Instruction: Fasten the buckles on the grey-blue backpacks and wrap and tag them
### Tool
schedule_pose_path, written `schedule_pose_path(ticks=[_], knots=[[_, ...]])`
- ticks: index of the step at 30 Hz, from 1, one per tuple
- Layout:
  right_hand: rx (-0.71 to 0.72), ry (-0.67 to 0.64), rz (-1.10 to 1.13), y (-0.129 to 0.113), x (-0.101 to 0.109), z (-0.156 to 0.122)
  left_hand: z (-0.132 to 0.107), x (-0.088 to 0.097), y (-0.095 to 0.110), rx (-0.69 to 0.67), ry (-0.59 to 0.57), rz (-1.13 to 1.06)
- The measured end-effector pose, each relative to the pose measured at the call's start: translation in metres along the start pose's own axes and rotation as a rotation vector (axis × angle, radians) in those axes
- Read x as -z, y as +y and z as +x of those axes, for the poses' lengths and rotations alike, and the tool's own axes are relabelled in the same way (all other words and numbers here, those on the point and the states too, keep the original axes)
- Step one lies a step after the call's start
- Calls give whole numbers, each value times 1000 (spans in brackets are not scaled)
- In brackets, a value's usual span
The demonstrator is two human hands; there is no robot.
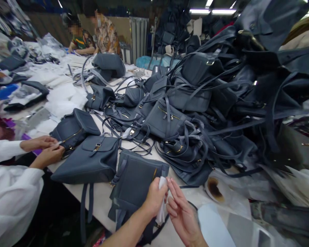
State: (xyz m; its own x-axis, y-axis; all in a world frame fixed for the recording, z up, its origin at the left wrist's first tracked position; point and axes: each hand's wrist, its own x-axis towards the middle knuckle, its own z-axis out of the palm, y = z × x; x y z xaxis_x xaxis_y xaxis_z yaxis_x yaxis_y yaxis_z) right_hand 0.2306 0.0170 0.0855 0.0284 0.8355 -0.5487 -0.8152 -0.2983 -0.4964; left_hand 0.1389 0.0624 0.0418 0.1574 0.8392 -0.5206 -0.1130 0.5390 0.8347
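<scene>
My left hand [154, 199] pinches a crumpled white cloth [161, 196] just above a slate-blue leather backpack [134, 181] lying flat on the white-covered table [100, 202]. The fingertips of my right hand [182, 216] are spread and sit close beside the cloth, holding nothing. The backpack has a gold zipper pull and dark straps, and my left forearm hides its lower part. Another slate-blue backpack [87, 159] with a buckled flap lies to its left.
A large heap of slate-blue backpacks [190, 99] with tangled straps rises to the right. A co-worker's hands [43, 151] work on a bag's zipper at the left. White paper and a brown-stained sheet [215, 190] lie nearby. Two more people sit far along the table.
</scene>
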Motion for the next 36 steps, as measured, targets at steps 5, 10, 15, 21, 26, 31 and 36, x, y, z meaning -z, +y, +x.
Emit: schedule_pose_path(ticks=[5,10,15,21,26,31,36], knots=[[27,13,-84,3,5,2,-1,1,2,-25,-10,21],[50,24,-162,6,8,1,-1,2,4,-25,-42,4],[58,13,-158,11,9,1,-3,3,5,-25,-69,-51],[84,36,-177,10,7,1,-4,2,6,22,-61,-136],[125,115,-333,20,21,-1,-6,-1,9,49,-70,-192],[156,85,-854,25,55,-3,-6,3,19,118,-101,-226],[363,100,-1224,8,94,-1,-3,15,36,200,-168,-188]])
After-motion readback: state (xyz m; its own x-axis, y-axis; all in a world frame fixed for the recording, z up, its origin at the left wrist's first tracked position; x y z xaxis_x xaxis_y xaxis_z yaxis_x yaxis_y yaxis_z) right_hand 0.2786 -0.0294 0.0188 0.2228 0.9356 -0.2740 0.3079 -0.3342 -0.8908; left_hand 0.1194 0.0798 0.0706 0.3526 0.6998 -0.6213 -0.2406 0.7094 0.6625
